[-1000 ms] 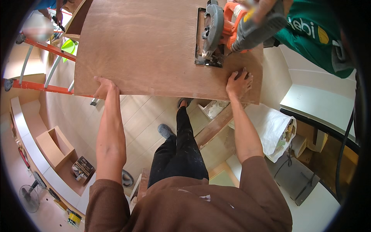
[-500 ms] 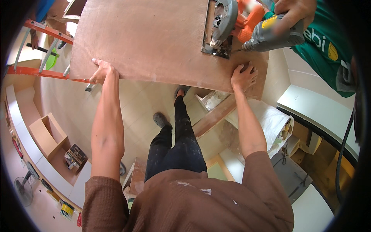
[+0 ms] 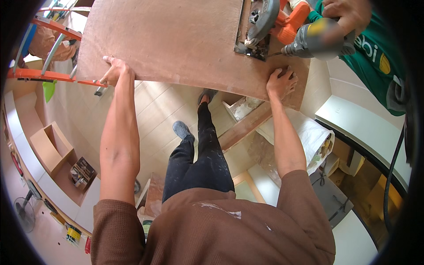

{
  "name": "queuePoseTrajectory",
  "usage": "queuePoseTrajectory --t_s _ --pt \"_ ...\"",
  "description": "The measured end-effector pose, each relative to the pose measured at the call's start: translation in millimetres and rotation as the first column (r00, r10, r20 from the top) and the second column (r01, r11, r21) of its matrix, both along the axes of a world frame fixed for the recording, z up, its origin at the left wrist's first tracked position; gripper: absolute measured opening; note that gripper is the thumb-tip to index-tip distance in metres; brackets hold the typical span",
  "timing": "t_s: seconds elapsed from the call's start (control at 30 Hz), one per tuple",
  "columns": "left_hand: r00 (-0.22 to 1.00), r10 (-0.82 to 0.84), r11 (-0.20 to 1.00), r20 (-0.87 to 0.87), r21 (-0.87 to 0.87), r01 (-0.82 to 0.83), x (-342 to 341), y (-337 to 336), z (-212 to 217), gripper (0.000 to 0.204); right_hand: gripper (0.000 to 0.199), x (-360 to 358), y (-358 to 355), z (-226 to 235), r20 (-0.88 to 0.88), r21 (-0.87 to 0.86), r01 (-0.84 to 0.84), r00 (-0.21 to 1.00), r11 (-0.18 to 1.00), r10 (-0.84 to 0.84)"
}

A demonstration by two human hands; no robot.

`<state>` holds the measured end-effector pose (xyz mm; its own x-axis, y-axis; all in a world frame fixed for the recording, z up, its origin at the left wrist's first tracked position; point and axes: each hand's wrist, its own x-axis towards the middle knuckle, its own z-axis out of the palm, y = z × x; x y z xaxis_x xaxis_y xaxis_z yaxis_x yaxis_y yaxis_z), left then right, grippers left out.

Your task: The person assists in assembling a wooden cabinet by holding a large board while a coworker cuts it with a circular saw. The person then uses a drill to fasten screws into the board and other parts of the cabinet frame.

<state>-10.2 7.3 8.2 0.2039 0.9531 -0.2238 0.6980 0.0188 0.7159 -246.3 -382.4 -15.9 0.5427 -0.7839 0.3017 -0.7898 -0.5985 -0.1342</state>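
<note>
A broad brown wooden board [image 3: 176, 48] spans the space in front of me, slightly tilted in view. At its near edge on the left, my left hand [image 3: 118, 72] grips the board, one digit lying on top and another by the edge. Toward the right end, my right hand [image 3: 282, 85] rests on the upper face with its fingers spread and a little bent. Just beyond it an orange and grey circular saw [image 3: 265, 26] sits on the board. A co-worker's hand [image 3: 346, 13] holds a grey power drill [image 3: 318, 39], its bit close to the saw's base plate.
An orange stepladder [image 3: 48, 74] stands at the left, with another person bent behind it. Open wooden shelving [image 3: 53, 145] lines the left side. Below the board's right end are a white sack [image 3: 309, 137] and a long plank [image 3: 243, 128]. A black cable [image 3: 391, 176] hangs at right.
The co-worker's drill and the saw appear slightly farther right, and the view has shifted a little. Behind the ladder the other person has bent lower. Both my hands keep their places on the board.
</note>
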Motion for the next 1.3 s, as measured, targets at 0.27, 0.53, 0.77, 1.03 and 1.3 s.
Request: queuePoseTrajectory --t_s 0.27,0.53,0.77,1.03,1.3 --pt "1.000 0.002 1.000 -0.014 0.014 -0.002 2 1 -2 0.076 0.049 0 -1 -1 0.001 0.001 0.003 1.000 1.000 -0.003" --pt "0.999 -0.016 1.000 -0.029 0.017 0.016 3 -1 -5 0.077 0.050 0 -1 -1 0.009 0.016 0.012 1.000 1.000 -0.012" --pt "0.999 -0.017 0.999 -0.033 0.031 0.018 2 1 -5 0.077 0.050 0 -2 -3 0.000 -0.010 0.002 1.000 1.000 -0.002" --pt "0.999 -0.008 0.999 -0.039 0.043 0.010 1 4 -7 0.078 0.050 0 -2 -4 -0.015 -0.001 0.020 1.000 1.000 -0.020" --pt "0.999 0.013 0.999 -0.032 0.046 -0.012 1 10 -14 0.078 0.051 2 2 3 -0.013 0.040 0.003 1.000 0.999 -0.003"
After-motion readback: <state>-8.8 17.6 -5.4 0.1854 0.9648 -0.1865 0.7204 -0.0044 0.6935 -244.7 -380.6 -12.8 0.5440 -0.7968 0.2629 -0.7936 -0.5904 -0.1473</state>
